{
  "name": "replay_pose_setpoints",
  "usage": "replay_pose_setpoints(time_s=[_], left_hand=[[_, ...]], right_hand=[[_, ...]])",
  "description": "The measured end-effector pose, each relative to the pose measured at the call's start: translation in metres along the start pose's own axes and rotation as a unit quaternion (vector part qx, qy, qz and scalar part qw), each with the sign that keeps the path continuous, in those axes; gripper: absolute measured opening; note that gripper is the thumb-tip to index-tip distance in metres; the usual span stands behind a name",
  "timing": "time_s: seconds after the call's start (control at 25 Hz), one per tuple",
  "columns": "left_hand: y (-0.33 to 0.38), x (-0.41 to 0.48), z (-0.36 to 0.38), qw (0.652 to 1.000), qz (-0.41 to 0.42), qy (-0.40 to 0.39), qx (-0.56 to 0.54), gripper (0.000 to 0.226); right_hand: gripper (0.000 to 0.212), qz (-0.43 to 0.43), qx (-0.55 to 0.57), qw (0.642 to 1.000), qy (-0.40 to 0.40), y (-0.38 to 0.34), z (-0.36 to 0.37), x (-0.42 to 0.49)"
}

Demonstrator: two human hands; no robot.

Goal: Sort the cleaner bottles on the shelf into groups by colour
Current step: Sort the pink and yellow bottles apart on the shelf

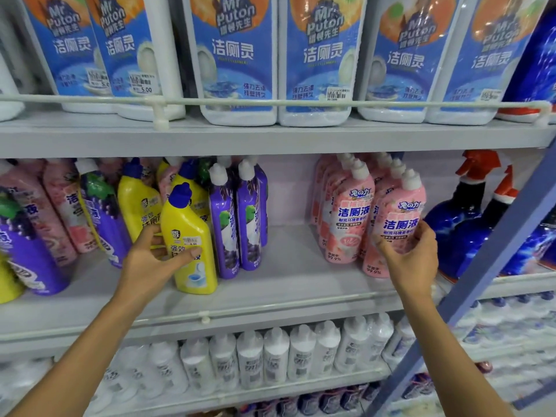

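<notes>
On the middle shelf point(294, 284), my left hand point(153, 260) grips a yellow cleaner bottle point(188, 236) with a blue cap, standing at the front. My right hand point(412, 257) is closed around the front pink bottle point(397, 218) of a pink group point(346, 212) at the right. Two purple bottles point(237, 224) with white caps stand just right of the yellow one. Further left, yellow point(135, 203), purple point(99, 212) and pink bottles point(63, 206) lean mixed together.
The top shelf holds large white jugs with blue labels point(234, 55) behind a white rail point(270, 102). Dark blue spray bottles with red triggers point(469, 218) stand at the right behind a slanted blue upright point(493, 254). White bottles point(270, 356) fill the shelf below.
</notes>
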State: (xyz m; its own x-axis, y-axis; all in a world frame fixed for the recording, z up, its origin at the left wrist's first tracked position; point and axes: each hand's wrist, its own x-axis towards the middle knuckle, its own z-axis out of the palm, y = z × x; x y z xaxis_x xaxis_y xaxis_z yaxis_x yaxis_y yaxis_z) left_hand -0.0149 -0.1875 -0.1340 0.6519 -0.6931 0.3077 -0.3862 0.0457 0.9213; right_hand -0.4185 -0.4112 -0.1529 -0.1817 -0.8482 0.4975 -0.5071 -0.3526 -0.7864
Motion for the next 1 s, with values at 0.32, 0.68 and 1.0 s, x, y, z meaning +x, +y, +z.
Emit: replay_pose_setpoints(time_s=[0.32,0.68,1.0], left_hand=[[-0.01,0.007,-0.021,0.999,0.012,0.012,0.032,0.04],[-0.029,0.004,-0.122,0.989,-0.003,0.105,0.105,0.043],[-0.054,-0.014,-0.196,0.975,-0.024,0.18,0.124,0.037]], right_hand=[[0.089,0.008,-0.02,1.0,-0.013,-0.017,0.004,-0.008],[0.095,0.046,0.021,0.999,-0.007,0.016,0.009,0.002],[0.098,0.045,0.016,0.999,0.009,0.0,0.008,-0.007]])
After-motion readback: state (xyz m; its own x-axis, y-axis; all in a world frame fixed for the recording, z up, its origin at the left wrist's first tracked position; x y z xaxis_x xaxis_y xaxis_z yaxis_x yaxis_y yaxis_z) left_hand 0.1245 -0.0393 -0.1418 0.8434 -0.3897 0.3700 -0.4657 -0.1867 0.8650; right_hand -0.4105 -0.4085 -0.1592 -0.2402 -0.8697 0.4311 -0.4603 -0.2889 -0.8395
